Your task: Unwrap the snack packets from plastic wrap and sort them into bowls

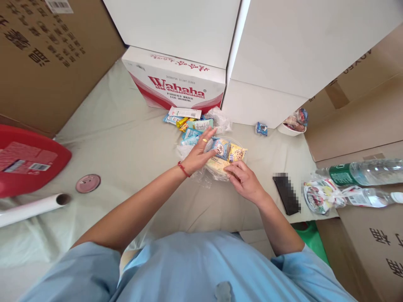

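Snack bag (224,156) – left hand (199,154) spread flat on it, right hand (244,180) pinching its edge.

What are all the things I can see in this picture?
Clear plastic bag of wrapped snacks: one, blue and yellow packets, under both hands.
Loose snack packets: several, blue, yellow, white, behind the bag.
Wahaha carton: one, white and red, at the back.
Plastic water bottles: two, clear, far right.
Black phone: one, right of the hands.
Round pink lid: one, left.
Left hand: open, on the bag.
Right hand: pinching the bag.
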Demonstrator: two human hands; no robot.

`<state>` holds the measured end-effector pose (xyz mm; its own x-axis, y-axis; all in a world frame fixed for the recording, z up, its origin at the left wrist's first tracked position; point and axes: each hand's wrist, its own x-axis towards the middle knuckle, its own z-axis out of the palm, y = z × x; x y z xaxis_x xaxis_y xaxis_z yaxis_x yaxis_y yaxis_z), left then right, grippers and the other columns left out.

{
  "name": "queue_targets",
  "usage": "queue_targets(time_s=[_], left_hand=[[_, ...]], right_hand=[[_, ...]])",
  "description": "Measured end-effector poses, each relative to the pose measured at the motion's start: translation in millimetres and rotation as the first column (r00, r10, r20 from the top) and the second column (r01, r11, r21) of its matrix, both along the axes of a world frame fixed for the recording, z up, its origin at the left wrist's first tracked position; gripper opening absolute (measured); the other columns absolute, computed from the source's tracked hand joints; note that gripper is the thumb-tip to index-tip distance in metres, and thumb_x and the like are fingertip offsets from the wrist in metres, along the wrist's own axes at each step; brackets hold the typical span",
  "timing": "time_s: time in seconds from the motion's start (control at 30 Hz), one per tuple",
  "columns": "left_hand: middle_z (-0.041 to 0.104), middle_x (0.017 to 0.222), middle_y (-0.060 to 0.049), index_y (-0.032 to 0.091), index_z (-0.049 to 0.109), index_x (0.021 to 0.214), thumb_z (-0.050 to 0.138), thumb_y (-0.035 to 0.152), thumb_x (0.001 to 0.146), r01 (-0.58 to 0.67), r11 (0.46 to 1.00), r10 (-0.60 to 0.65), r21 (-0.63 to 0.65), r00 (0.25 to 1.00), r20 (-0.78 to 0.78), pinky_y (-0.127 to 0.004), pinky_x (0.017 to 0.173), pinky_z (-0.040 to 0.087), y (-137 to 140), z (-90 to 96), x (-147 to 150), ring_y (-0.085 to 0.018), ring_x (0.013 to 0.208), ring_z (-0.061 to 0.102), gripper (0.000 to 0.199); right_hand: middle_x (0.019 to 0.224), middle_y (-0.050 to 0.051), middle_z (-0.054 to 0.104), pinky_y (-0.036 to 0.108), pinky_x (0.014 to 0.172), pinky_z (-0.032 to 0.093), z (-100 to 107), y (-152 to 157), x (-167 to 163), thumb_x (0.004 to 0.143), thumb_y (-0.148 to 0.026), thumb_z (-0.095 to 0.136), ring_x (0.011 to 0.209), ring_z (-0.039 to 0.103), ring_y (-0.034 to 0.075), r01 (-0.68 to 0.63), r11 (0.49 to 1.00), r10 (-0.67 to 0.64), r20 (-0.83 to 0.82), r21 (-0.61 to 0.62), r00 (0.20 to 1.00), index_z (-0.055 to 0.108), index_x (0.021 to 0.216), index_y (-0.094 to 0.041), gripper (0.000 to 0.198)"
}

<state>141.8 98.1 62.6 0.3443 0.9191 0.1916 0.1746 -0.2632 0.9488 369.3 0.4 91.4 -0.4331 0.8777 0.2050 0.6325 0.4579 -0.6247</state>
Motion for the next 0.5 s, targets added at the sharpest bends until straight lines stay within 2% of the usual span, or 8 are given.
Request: queue_targets(time_s=[0.03,0.07,0.13,0.17,0.23,0.33,0.4,0.5], left_hand=[[0.04,0.167,-0.007,0.03,0.052,0.148,0.065,0.034,0.086,-0.125,0.991,0.129,-0.052,0.989,0.076,-0.049,0.125,0.035,-7,-2.6,0,-0.031,0.158,0.032,0.064],[0.049,0.159,-0.008,0.028,0.057,0.14,0.064,0.032,0.084,-0.256,0.959,0.272,-0.126,0.952,0.138,-0.047,0.118,0.045,-14,-5.9,-1,-0.03,0.151,0.043,0.057],[0.065,0.134,-0.009,0.025,0.061,0.118,0.064,0.029,0.079,-0.449,0.84,0.515,-0.306,0.837,0.185,-0.039,0.093,0.06,-30,-12.3,-2,-0.027,0.126,0.064,0.039],[0.068,0.121,-0.008,0.023,0.061,0.107,0.065,0.029,0.077,-0.483,0.782,0.579,-0.394,0.797,0.171,-0.033,0.079,0.061,-39,-14.5,-3,-0.024,0.11,0.07,0.032],[0.069,0.098,-0.003,0.022,0.057,0.096,0.068,0.03,0.073,-0.421,0.713,0.579,-0.56,0.805,0.131,-0.025,0.058,0.055,-57,-15.6,-4,-0.018,0.082,0.071,0.026],[0.068,0.081,0.0,0.02,0.056,0.091,0.074,0.037,0.072,-0.167,0.659,0.417,-0.734,0.893,0.171,-0.021,0.048,0.047,-77,-11.1,2,-0.015,0.064,0.068,0.031],[0.069,0.08,-0.002,0.019,0.056,0.088,0.08,0.045,0.071,-0.066,0.643,0.364,-0.763,0.903,0.227,-0.021,0.047,0.046,-82,-7.9,9,-0.016,0.065,0.07,0.039],[0.07,0.074,-0.002,0.019,0.054,0.081,0.086,0.052,0.067,-0.074,0.668,0.388,-0.741,0.884,0.262,-0.02,0.046,0.042,-81,-7.9,20,-0.015,0.061,0.069,0.048]], right_hand=[[0.113,0.009,0.063,0.031,0.085,0.054,3,1,1,0.104,-0.028,0.056,0.1,0.066,0.019,-0.009,1.0,0.009,0.016,-0.012,1.0,0.066,0.123,-0.023,0.022],[0.114,0.009,0.064,0.031,0.084,0.054,6,2,2,0.103,-0.032,0.06,0.1,0.066,0.02,-0.013,1.0,0.014,0.056,-0.014,0.998,0.066,0.124,-0.024,0.024],[0.114,0.009,0.066,0.032,0.083,0.053,14,5,-1,0.099,-0.038,0.068,0.103,0.065,0.022,-0.017,1.0,0.015,0.19,0.008,0.982,0.066,0.125,-0.024,0.03],[0.113,0.009,0.066,0.032,0.082,0.052,17,7,-4,0.097,-0.039,0.071,0.105,0.064,0.024,-0.023,0.999,0.015,0.269,0.027,0.963,0.066,0.124,-0.024,0.031],[0.112,0.01,0.066,0.031,0.077,0.05,20,12,-11,0.096,-0.033,0.071,0.105,0.063,0.025,-0.041,0.998,0.018,0.402,0.048,0.916,0.066,0.122,-0.022,0.029],[0.113,0.011,0.064,0.028,0.067,0.044,20,18,-23,0.097,-0.024,0.066,0.1,0.062,0.023,-0.046,0.998,0.017,0.504,0.045,0.864,0.065,0.117,-0.02,0.021],[0.113,0.011,0.064,0.028,0.063,0.041,17,21,-29,0.097,-0.021,0.063,0.098,0.063,0.023,-0.033,0.998,0.0,0.533,0.052,0.846,0.064,0.112,-0.02,0.015],[0.113,0.011,0.064,0.028,0.062,0.039,16,21,-32,0.098,-0.019,0.06,0.099,0.063,0.023,-0.021,0.998,-0.015,0.545,0.06,0.838,0.063,0.106,-0.021,0.009]])
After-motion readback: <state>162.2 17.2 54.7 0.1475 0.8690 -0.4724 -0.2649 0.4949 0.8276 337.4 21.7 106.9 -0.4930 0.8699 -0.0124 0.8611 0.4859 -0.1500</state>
